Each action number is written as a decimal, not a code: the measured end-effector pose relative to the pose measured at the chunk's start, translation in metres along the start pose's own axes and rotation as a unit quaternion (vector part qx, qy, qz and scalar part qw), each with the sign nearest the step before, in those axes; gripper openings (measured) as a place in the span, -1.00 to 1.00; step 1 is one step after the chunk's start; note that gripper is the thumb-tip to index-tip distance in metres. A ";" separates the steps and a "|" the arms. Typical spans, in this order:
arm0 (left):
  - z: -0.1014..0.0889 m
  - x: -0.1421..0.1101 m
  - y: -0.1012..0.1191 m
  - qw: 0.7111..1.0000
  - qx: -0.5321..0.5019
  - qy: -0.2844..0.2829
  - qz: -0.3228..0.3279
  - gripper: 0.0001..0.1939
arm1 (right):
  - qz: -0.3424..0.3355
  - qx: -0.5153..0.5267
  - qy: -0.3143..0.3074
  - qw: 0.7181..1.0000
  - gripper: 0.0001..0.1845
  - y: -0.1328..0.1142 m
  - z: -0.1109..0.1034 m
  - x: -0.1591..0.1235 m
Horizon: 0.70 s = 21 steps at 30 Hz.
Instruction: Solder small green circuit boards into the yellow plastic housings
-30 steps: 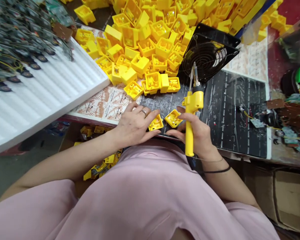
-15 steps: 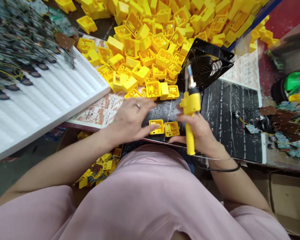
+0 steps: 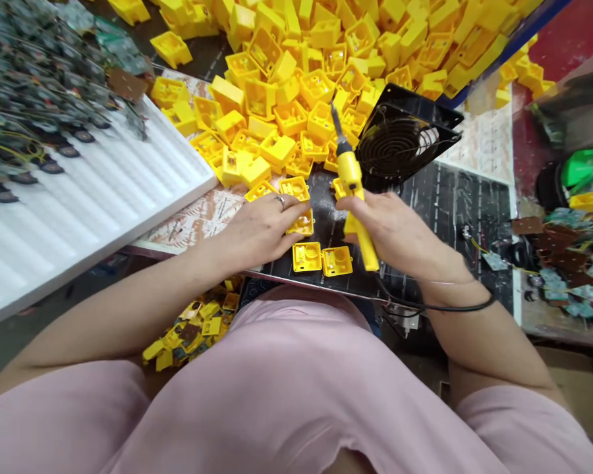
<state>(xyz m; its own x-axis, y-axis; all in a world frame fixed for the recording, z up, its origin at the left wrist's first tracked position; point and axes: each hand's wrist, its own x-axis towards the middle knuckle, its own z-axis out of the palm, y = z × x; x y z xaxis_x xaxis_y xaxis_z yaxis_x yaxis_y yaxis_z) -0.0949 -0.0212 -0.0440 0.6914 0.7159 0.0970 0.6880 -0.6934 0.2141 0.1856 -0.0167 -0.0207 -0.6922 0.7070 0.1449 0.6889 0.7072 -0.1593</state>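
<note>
My right hand (image 3: 393, 227) is closed round the yellow handle of a soldering iron (image 3: 350, 171), whose metal tip points up and away from me. Behind the handle, by the right fingers, part of a yellow piece shows, mostly hidden. My left hand (image 3: 261, 227) has a small open yellow plastic case (image 3: 304, 224) between thumb and fingers. Another open case (image 3: 294, 189) lies just beyond its fingertips. Nearer to me, two open cases, the left one (image 3: 307, 257) and the right one (image 3: 337, 261), sit side by side on the black mat (image 3: 321, 197).
A big heap of yellow cases (image 3: 277, 99) covers the back of the table. Right of it stands a black fan (image 3: 400, 138). A white ribbed foam tray (image 3: 143, 178) with wired circuit boards (image 3: 39, 85) is at left; more boards (image 3: 573, 263) lie at right.
My left hand has come down onto a case drawn nearer from the heap's front edge. The soldering iron has moved left, its tip now leaning left.
</note>
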 end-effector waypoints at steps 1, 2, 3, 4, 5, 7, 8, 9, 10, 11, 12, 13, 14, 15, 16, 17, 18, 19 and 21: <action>0.003 0.001 0.000 1.000 -0.001 -0.007 -0.005 -0.57 | 0.005 -0.003 -0.007 1.000 -0.65 0.000 0.000 -0.005; 0.005 0.003 -0.001 1.000 0.001 -0.014 -0.012 -0.57 | 0.015 0.008 0.001 1.000 -0.63 0.000 0.000 -0.008; 0.005 0.004 -0.002 1.000 0.001 -0.022 -0.018 -0.56 | 0.025 0.025 0.019 0.999 -0.59 0.001 0.001 -0.012; 0.005 0.005 -0.004 0.999 0.000 -0.028 -0.023 -0.56 | 0.035 0.041 0.039 0.998 -0.57 0.003 0.003 -0.015; 0.005 0.005 -0.005 0.999 -0.003 -0.032 -0.030 -0.56 | 0.043 0.052 0.058 0.996 -0.57 0.004 0.005 -0.018; 0.002 0.004 -0.006 0.998 -0.006 -0.039 -0.042 -0.59 | 0.041 0.054 0.081 0.994 -0.59 0.005 0.010 -0.023; 0.001 0.004 -0.006 0.998 -0.002 -0.044 -0.049 -0.61 | 0.039 0.044 0.086 0.995 -0.60 0.005 0.014 -0.025; 0.000 0.004 -0.004 0.997 0.008 -0.052 -0.055 -0.63 | 0.040 0.028 0.090 0.995 -0.61 0.003 0.018 -0.026; -0.001 0.004 -0.003 0.996 0.022 -0.061 -0.061 -0.65 | 0.047 0.009 0.098 0.994 -0.63 0.001 0.023 -0.026; -0.003 0.005 -0.001 0.995 0.037 -0.070 -0.066 -0.66 | 0.058 -0.011 0.105 0.993 -0.66 -0.002 0.026 -0.026; -0.004 0.006 0.001 0.993 0.050 -0.078 -0.069 -0.67 | 0.072 -0.028 0.110 0.991 -0.69 -0.004 0.030 -0.026; -0.005 0.006 0.003 0.993 0.058 -0.083 -0.069 -0.68 | 0.084 -0.038 0.115 0.989 -0.71 -0.007 0.032 -0.026; -0.006 0.006 0.005 0.993 0.058 -0.085 -0.066 -0.69 | 0.092 -0.040 0.117 0.988 -0.70 -0.009 0.033 -0.026; -0.007 0.006 0.005 0.993 0.053 -0.085 -0.061 -0.70 | 0.095 -0.034 0.118 0.988 -0.69 -0.011 0.033 -0.026; -0.008 0.005 0.006 0.994 0.045 -0.083 -0.057 -0.71 | 0.095 -0.025 0.119 0.988 -0.68 -0.011 0.032 -0.026; -0.008 0.004 0.006 0.995 0.036 -0.082 -0.052 -0.71 | 0.094 -0.018 0.125 0.988 -0.68 -0.012 0.031 -0.026; -0.008 0.003 0.005 0.995 0.030 -0.083 -0.049 -0.71 | 0.090 -0.015 0.132 0.987 -0.70 -0.012 0.030 -0.026; -0.008 0.002 0.005 0.995 0.025 -0.085 -0.046 -0.69 | 0.085 -0.016 0.141 0.986 -0.72 -0.011 0.030 -0.025; -0.008 0.000 0.005 0.996 0.016 -0.082 -0.040 -0.67 | 0.068 -0.024 0.152 0.986 -0.74 -0.010 0.029 -0.022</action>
<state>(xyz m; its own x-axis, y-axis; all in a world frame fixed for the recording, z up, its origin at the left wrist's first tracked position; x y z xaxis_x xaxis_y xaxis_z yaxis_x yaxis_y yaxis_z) -0.0931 -0.0234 -0.0353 0.6591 0.7477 -0.0804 0.7472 -0.6389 0.1831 0.1874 -0.0399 -0.0510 -0.5005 0.7610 0.4129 0.7856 0.5996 -0.1529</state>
